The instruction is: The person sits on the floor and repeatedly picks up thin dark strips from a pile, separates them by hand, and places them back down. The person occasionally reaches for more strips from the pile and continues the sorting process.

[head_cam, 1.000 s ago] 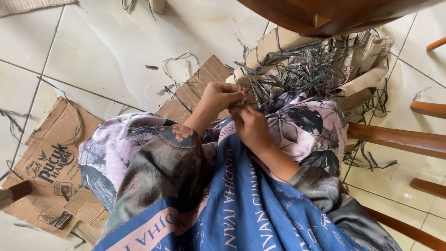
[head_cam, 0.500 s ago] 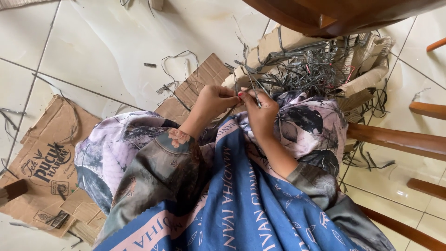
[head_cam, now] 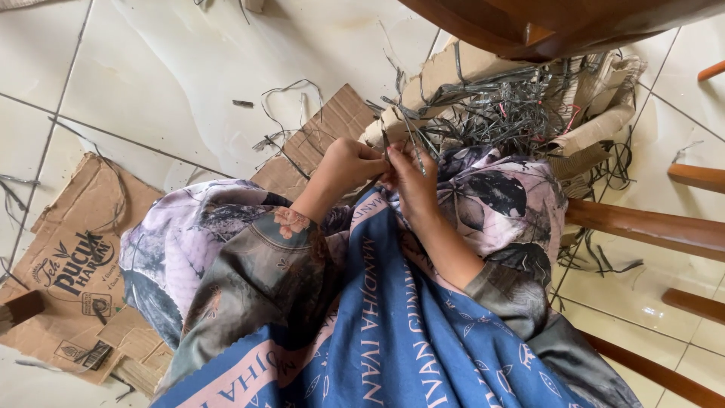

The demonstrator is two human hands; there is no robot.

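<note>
Wires (head_cam: pixel 411 147) are pinched in both our hands, left (head_cam: pixel 349 166) and right (head_cam: pixel 411 181); a box (head_cam: pixel 453 72) of wires lies ahead, brown printed cardboard (head_cam: pixel 68 249) at left.

I see my left hand (head_cam: pixel 349 162) and right hand (head_cam: pixel 411 181) bare, forearms uncovered, grey floral sleeves (head_cam: pixel 264 257) pushed back, blue-and-pink lettered cloth (head_cam: pixel 393 332) draped down my front.

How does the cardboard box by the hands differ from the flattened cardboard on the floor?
The cardboard box stands open with raised, bent walls; the flattened cardboard lies flat on the tiles. The box holds a tangle of thin grey strips; the flattened cardboard carries almost nothing. The box sits just beyond the left hand and right hand, which pinch a strip; the flattened cardboard lies off to the left, out of their touch. Both are brown and worn.
</note>
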